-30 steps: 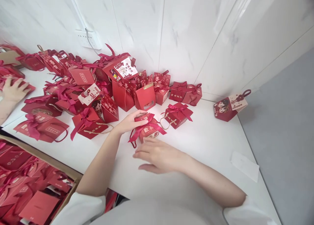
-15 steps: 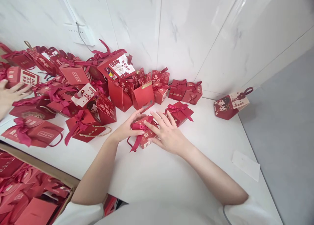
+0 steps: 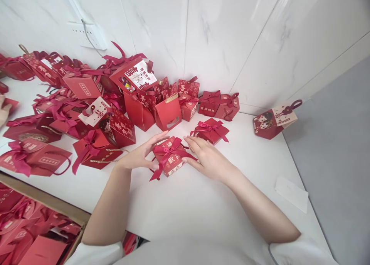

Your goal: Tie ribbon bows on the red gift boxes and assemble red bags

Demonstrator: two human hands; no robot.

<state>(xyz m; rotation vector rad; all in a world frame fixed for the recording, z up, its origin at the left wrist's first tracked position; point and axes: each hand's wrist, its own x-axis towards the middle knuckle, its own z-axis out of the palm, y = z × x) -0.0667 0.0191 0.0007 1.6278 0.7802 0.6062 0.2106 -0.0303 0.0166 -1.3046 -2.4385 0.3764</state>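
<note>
A small red gift box (image 3: 172,161) with a magenta ribbon bow lies on the white table (image 3: 185,207) between my hands. My left hand (image 3: 144,154) is beside its left side, thumb and fingers spread, holding nothing. On the other side, my right hand (image 3: 206,157) hovers over the loose ribbon end, with its fingers stretched out and nothing gripped. Just behind my right hand sits another red box with a bow (image 3: 211,130).
Many red boxes and bags crowd the left, among them a plain red bag (image 3: 168,112). A cardboard carton (image 3: 43,197) of red boxes is at lower left. One box (image 3: 264,124) stands right, near a white card (image 3: 291,193). Another person's hand (image 3: 4,110) shows at far left.
My hands have moved apart off the box, and its bow now shows whole. At the far left, the other person's hand has drawn away from a red box with white lettering, which is out of view.
</note>
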